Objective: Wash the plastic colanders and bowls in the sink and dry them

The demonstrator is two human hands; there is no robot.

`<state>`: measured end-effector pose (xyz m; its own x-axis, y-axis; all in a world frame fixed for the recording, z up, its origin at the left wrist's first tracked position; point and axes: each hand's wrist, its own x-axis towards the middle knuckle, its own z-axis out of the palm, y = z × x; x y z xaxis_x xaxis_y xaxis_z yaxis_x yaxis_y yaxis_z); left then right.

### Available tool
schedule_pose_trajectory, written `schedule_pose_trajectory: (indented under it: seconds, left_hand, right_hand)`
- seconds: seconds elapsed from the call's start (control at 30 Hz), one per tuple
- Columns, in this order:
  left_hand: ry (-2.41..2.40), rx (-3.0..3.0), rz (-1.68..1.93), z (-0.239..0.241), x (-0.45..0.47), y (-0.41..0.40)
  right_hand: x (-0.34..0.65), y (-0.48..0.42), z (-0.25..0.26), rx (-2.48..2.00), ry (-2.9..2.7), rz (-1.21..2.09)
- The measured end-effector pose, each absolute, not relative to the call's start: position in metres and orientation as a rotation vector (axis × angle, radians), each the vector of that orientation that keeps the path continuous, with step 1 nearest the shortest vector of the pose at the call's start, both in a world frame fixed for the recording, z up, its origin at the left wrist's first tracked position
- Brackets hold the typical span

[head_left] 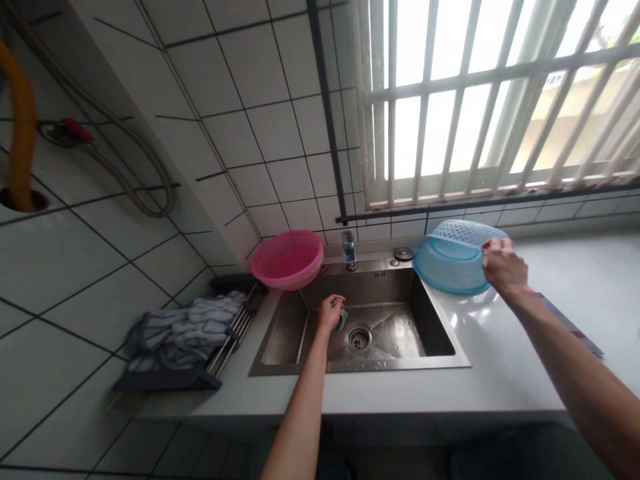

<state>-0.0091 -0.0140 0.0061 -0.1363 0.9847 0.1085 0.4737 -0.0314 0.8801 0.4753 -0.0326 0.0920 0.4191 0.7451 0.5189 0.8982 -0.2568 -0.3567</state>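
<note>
My left hand [330,312] is over the stainless steel sink [295,365], closed around a small green cloth [342,319] that hangs from its fingers. On the right, my right hand [505,265] pinches the edge of a light blue perforated colander [463,231]. The colander is tilted over an upside-down-looking blue basin [445,270] on the counter, at the sink's right rim. Part of the colander's edge is hidden behind my fingers. The sink floor is wet around the drain [359,339].
A pink basin [287,260] rests at the sink's back left corner beside the faucet [349,248]. Left of the sink lies a striped cloth [193,330] on a dark rack. A flat dark item [573,325] lies on the white counter [400,399] under my right forearm. A barred window rises behind.
</note>
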Motion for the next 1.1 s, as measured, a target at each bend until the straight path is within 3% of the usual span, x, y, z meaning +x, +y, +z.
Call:
schedule_pose_trajectory:
  seconds: [0.2, 0.37, 0.57, 0.7, 0.9, 1.1]
  left_hand:
    - [1.635, 1.565, 1.127, 0.001, -0.010, -0.011]
    - [1.652, 1.571, 1.140, -0.001, -0.010, -0.012]
    - [1.722, 1.593, 1.154, 0.003, -0.009, -0.013]
    - [1.861, 1.527, 1.205, 0.005, -0.014, -0.013]
    - [1.989, 1.467, 1.279, 0.004, -0.025, -0.013]
    - [2.001, 1.453, 1.396, 0.011, -0.025, -0.014]
  right_hand:
    - [0.502, -0.015, 0.095, -1.861, -1.482, -0.244]
    - [0.502, -0.025, 0.109, -1.683, -1.215, -0.374]
    - [0.458, -0.070, 0.147, -1.396, -1.169, -0.537]
    - [0.420, -0.094, 0.162, -1.425, -1.147, -0.369]
    - [0.376, -0.105, 0.130, -1.450, -1.225, -0.043]
    - [0.319, -0.079, 0.078, -1.464, -1.672, 0.239]
